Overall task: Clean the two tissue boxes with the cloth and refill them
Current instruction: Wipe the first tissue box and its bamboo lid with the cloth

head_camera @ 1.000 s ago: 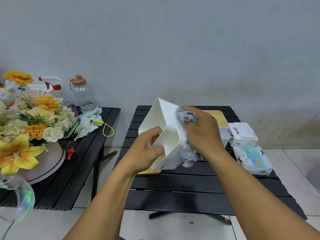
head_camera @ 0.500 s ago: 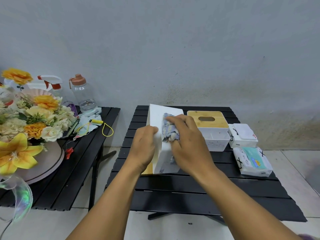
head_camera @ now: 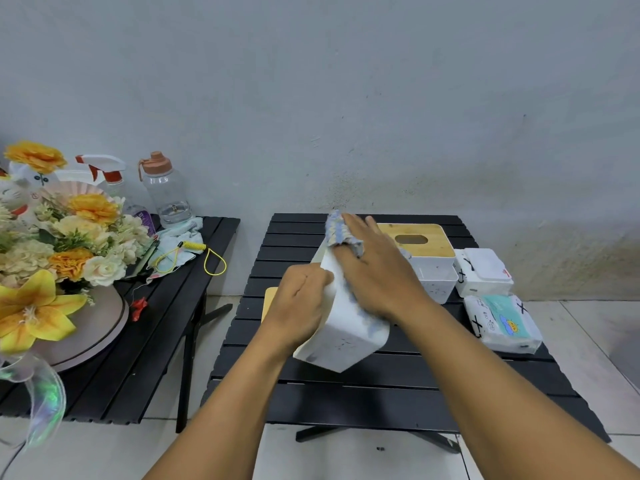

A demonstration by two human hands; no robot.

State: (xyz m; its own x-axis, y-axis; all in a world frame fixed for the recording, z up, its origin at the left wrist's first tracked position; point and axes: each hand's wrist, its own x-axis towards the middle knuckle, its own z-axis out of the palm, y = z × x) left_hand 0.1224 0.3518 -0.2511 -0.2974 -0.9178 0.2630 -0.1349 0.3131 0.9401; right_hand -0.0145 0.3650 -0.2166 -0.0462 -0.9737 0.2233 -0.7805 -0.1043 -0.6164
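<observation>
My left hand (head_camera: 300, 303) grips the left side of a white tissue box body (head_camera: 341, 341), held tilted above the black slatted table (head_camera: 381, 386). My right hand (head_camera: 377, 271) lies flat on the box's upper face and presses a blue and white cloth (head_camera: 337, 231) against it. The cloth sticks out past my fingertips at the far end. This box's bamboo lid (head_camera: 270, 301) lies on the table behind my left hand, mostly hidden. A second white tissue box with a bamboo lid (head_camera: 420, 242) stands behind my right hand.
Two tissue refill packs (head_camera: 483, 270) (head_camera: 502, 322) lie at the table's right edge. A second black table (head_camera: 114, 358) on the left holds a flower arrangement (head_camera: 59, 251), a spray bottle (head_camera: 104, 171), a clear water bottle (head_camera: 166, 192) and a rag (head_camera: 176, 244). A grey wall stands close behind.
The box has been turned from standing on end to lying tilted. My right hand with the cloth has slid toward the box's far end, its fingers now stretched flat.
</observation>
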